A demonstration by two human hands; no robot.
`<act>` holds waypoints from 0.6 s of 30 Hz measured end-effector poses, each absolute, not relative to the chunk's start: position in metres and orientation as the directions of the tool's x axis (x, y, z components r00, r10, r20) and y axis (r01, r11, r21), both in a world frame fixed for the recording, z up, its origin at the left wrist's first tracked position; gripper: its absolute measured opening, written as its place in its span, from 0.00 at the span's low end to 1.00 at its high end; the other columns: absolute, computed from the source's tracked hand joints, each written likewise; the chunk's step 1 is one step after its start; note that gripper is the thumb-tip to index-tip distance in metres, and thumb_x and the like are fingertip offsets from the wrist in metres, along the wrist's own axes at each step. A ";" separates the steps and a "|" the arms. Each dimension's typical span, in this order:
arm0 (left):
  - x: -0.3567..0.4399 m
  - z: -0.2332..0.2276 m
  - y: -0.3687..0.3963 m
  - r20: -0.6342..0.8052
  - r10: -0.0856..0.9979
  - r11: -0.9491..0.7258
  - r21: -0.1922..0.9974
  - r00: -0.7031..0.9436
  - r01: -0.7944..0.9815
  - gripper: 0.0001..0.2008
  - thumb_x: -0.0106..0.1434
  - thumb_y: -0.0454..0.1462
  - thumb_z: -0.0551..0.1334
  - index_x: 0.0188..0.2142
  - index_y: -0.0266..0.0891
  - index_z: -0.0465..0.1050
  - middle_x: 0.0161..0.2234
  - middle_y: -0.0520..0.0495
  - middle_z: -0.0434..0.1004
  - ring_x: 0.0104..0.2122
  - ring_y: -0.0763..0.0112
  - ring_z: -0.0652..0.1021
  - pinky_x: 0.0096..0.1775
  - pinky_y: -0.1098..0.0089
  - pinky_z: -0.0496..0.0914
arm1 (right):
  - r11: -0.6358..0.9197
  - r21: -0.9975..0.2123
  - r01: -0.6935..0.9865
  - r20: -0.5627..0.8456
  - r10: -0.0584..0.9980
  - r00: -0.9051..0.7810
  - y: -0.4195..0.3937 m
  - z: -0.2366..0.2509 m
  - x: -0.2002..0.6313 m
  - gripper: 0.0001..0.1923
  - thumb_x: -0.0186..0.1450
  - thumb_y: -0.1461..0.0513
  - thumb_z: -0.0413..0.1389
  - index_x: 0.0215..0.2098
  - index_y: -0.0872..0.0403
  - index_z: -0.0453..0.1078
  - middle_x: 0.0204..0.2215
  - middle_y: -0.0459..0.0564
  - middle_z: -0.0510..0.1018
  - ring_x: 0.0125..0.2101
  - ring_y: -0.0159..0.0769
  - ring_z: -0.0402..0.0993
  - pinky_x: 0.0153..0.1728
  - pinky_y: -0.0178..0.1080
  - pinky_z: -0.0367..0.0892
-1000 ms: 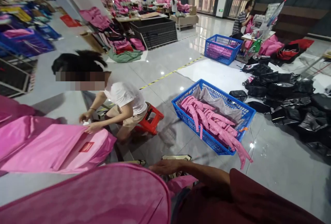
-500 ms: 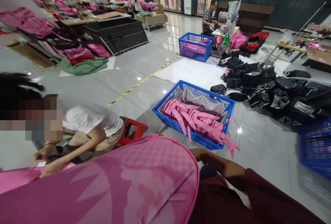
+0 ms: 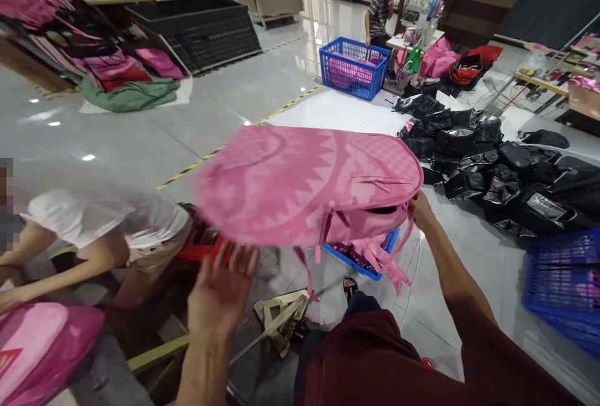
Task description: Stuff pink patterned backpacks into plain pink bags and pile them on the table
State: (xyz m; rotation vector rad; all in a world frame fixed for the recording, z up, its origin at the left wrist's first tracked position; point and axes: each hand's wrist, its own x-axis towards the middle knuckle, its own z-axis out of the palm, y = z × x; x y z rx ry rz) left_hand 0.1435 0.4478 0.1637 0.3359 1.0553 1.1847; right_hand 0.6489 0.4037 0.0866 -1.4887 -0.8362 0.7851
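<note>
A pink backpack [image 3: 290, 181] with a zigzag-and-patchwork print hangs lengthwise in the air in front of me. My right hand [image 3: 420, 211] grips its right end, with the fingertips hidden behind the edge. Straps dangle from the underside. Below the backpack's left part, my left hand [image 3: 222, 284] is open, palm up and fingers spread. Its fingertips are close to the lower edge; whether they touch it I cannot tell.
A blue basket [image 3: 349, 257] of pink straps stands partly hidden under the backpack. At left a person in a white shirt [image 3: 107, 212] sits by another pink bag [image 3: 51, 346]. Black bags [image 3: 473, 150] are heaped at right, near a second blue basket [image 3: 562, 287]. A wooden frame [image 3: 281, 315] lies below.
The backpack has swung away from me, now showing whole above the basket of straps. My left hand has come into view, open. My right hand stays at the backpack's right end.
</note>
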 end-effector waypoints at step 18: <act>0.170 0.073 0.283 -0.926 0.304 0.761 0.376 -0.223 -0.528 0.35 0.68 0.34 0.68 0.74 0.35 0.71 0.52 0.39 0.89 0.45 0.59 0.89 0.45 0.68 0.84 | -0.687 0.151 0.711 -0.641 0.479 0.599 0.389 -0.166 0.728 0.33 0.79 0.63 0.51 0.81 0.50 0.58 0.65 0.73 0.73 0.63 0.55 0.79 0.59 0.50 0.70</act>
